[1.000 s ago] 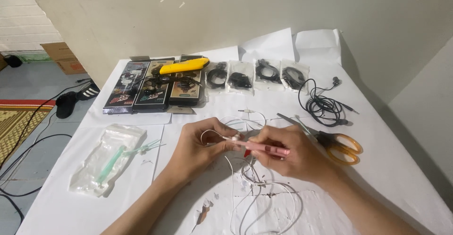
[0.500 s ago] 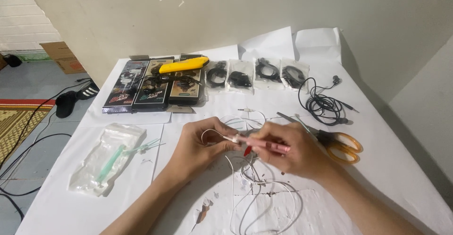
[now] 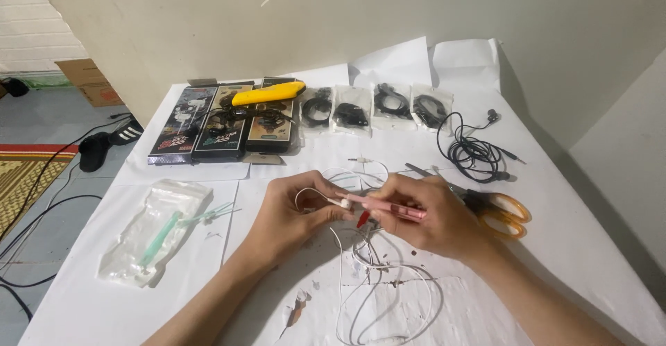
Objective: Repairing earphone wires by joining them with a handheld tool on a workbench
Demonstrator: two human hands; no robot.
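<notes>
Pinching a white earbud [image 3: 343, 204] in left hand [image 3: 295, 214] fingertips above the white-covered table [image 3: 576, 249], right hand [image 3: 430, 215] gripping a pink tool [image 3: 390, 208] whose tip touches it, white cable [image 3: 378, 283] looping below, orange-handled scissors [image 3: 496, 211] just beside the right hand.

earbud tip: left hand [image 3: 291, 214] fingers mostly cover it
white cable [image 3: 378, 297]: loops run off the bottom edge
scissors [image 3: 496, 211]: blades partly behind right hand [image 3: 430, 217]
counter [image 3: 590, 249]: near corners cropped
</notes>
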